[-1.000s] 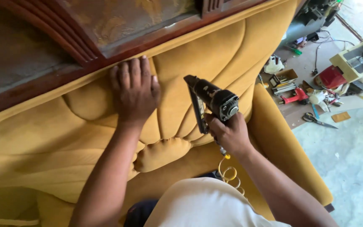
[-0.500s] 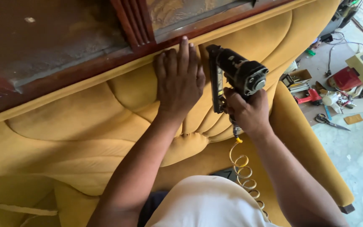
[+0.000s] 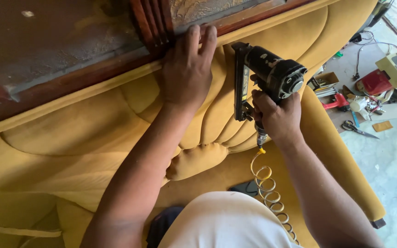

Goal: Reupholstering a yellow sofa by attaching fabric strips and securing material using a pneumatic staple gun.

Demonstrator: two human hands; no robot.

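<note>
At the far left the dark wooden frame runs along the top of the view, with the mustard-yellow upholstered sofa back below it, its padded channels fanning down toward a rounded tuft near the middle. The left hand lies flat and spread on the fabric, fingertips pressed against the seam where the yellow cloth meets the carved wood rail; it grasps nothing, only pins the cloth down. Just to its right, the right hand is clenched around the handle of a black pneumatic staple gun. The gun's long magazine stands roughly upright in the view, its nose pointing up at the fabric edge beside the left hand's fingers, close but apart from them. The seam thus lies above and slightly left of the right hand's hold, and the right hand is the nearer to the tool's nose. A coiled yellow air hose trails down from the handle across the seat. Farther right, on the concrete floor, lie scissors, a red tool and an open cardboard box whose contents are too small to make out.
</note>
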